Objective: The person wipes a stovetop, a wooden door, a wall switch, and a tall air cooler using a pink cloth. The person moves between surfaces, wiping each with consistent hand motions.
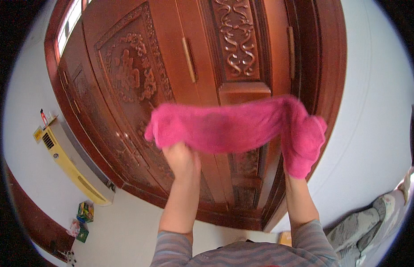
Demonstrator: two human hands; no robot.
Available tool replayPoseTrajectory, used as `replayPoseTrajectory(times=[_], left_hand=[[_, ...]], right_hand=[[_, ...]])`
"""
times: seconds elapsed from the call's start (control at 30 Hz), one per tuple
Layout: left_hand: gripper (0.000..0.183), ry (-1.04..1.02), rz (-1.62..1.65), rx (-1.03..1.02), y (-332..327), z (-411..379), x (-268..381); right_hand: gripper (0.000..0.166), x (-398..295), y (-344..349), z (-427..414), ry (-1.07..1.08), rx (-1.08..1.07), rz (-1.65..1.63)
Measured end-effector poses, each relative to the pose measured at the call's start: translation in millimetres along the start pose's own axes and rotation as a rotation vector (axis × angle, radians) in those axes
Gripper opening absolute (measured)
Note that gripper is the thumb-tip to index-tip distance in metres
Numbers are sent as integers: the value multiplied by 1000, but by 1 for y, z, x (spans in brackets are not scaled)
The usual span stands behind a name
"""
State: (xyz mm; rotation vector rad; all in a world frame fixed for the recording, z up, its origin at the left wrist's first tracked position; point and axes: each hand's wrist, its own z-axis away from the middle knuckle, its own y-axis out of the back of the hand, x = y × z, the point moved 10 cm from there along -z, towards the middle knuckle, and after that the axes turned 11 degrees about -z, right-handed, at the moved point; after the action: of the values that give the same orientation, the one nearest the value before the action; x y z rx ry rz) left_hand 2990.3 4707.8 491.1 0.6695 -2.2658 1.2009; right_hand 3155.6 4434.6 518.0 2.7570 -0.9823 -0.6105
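A bright pink cloth, blurred by motion, stretches between my two raised hands in front of a carved wooden door. Its left end is bunched around my left hand, whose fingers are mostly hidden under the fabric. The other end drapes over and covers my right hand, so only that wrist shows below it. Between the hands the cloth spans nearly level, with a darker patch near its middle.
Behind the cloth stands a large reddish-brown wooden door with carved panels and long handles. A yellow floor-standing air conditioner is at the left. Boxes sit on the pale floor. Grey fabric lies at the lower right.
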Motion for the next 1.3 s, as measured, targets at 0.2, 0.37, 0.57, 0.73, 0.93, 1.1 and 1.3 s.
replayPoseTrajectory(times=[0.2, 0.37, 0.57, 0.73, 0.93, 1.1, 1.3], left_hand=[[19, -754, -1158, -299, -232, -105, 41], [56, -1391, -1203, -451, -273, -114, -47], [67, -1423, -981, -322, -289, -172, -34], [59, -1672, -1040, 31, -336, -231, 54], [40, -1705, -1024, 199, -362, -263, 93], [41, -1847, -1088, 50, -322, -231, 42], [43, -1668, -1225, -257, -249, -162, -48]], right_hand=[[70, -89, -67, -170, 365, 403, -314], [61, -88, -164, -181, 603, 270, -334], [52, -103, -170, -242, 672, 258, -265], [54, -180, -136, -334, 871, 363, -179], [47, -219, -138, -407, 873, 621, 350], [42, -205, -161, -314, 994, 596, 460], [60, -141, -195, -205, 789, 282, -2]])
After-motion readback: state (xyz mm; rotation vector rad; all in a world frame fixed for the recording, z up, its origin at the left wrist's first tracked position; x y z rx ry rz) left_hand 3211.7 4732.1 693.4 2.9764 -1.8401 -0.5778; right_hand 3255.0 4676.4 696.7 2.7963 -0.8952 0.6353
